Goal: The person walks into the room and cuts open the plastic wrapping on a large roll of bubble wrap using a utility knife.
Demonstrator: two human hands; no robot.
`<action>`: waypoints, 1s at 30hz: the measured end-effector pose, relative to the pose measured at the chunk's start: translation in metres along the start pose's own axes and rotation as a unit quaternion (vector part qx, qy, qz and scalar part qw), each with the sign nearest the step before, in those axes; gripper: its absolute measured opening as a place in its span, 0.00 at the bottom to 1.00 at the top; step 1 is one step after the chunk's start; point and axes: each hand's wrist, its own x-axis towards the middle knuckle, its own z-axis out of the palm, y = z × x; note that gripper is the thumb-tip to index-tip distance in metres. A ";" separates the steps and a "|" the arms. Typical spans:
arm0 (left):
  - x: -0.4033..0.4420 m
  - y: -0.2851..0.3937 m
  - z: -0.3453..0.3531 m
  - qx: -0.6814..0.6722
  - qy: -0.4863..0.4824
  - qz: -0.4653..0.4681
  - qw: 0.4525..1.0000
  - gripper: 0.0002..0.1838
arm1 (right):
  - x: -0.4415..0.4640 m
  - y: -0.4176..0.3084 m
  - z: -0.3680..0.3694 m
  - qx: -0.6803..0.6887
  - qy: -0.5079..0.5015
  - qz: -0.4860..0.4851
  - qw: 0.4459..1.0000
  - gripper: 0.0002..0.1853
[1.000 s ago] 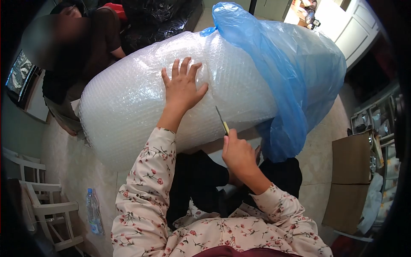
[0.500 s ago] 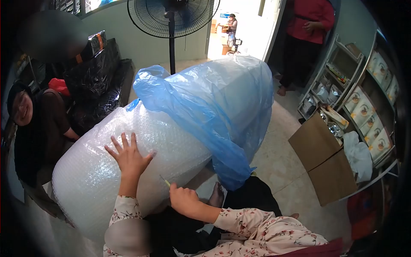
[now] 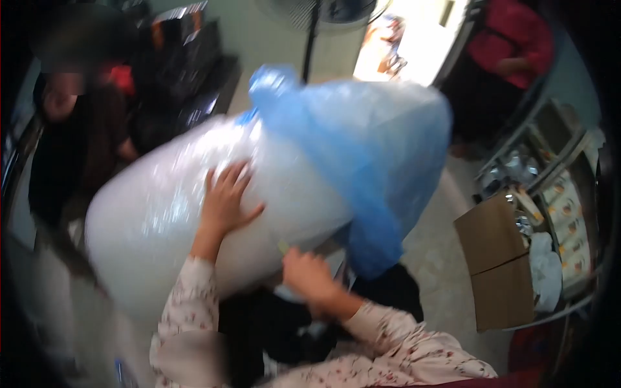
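Observation:
A large bundle in clear bubble wrap [image 3: 155, 213] lies across the view, its right end covered by a blue plastic bag [image 3: 388, 149]. My left hand [image 3: 226, 200] rests on the wrap with its fingers spread and holds nothing. Below the bundle's near side, my right hand [image 3: 309, 275] is closed around a cutter knife [image 3: 283, 247]. The yellow-green part of the knife shows above my fist, pointing up toward the wrap. Its blade is too blurred to make out, so I cannot tell whether it touches the wrap.
One person [image 3: 71, 155] crouches at the left, beside black-wrapped packages [image 3: 174, 77]. Someone in a red top [image 3: 517, 39] is at the upper right. A fan [image 3: 312, 39] stands behind the bundle. On the right are a cardboard box [image 3: 495, 258] and shelves with packets [image 3: 569, 223].
The view first swung toward the doorway and right side, then shifted back a little and blurred. My left hand stays spread on the wrap, and my right hand still holds the knife.

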 end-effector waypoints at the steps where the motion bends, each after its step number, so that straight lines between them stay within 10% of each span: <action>1: 0.000 -0.003 0.004 0.017 0.002 0.008 1.000 0.33 | 0.001 0.006 -0.004 -0.025 -0.008 -0.019 0.999 0.13; 10: -0.016 0.000 -0.030 0.059 -0.161 -0.039 0.984 0.43 | -0.017 -0.006 -0.046 0.037 -0.085 -0.013 0.996 0.13; 30: -0.016 -0.001 -0.026 0.054 -0.185 -0.043 0.980 0.42 | 0.011 -0.037 -0.011 -0.023 -0.109 0.031 0.993 0.09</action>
